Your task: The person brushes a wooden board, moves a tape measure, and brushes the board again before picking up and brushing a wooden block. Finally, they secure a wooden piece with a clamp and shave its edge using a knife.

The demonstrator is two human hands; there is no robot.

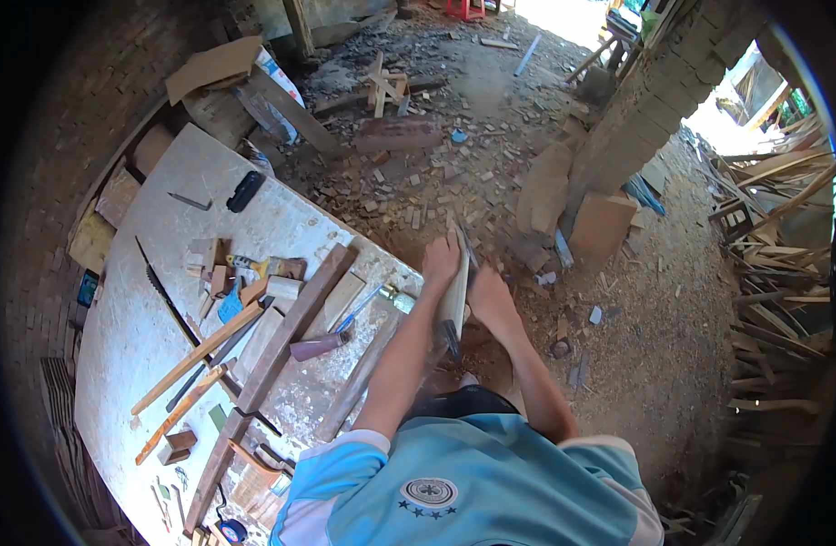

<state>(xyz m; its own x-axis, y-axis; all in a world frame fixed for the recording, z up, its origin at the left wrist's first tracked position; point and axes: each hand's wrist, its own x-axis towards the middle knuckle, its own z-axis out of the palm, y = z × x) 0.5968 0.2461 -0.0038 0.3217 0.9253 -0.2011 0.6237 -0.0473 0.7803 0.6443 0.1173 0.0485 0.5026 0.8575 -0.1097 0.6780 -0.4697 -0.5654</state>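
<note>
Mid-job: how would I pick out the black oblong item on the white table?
Start at the white table on the view's left. Go past the dark wooden beam to the far end, where the black oblong item lies near the right edge. Unlike the slim, bent piece to its left, it is chunky with rounded ends.

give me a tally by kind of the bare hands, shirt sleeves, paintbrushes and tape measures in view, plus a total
Hands: 2 (left hand, right hand)
Shirt sleeves: 2 (left sleeve, right sleeve)
Paintbrush: 1
Tape measure: 1
Total: 6
</note>
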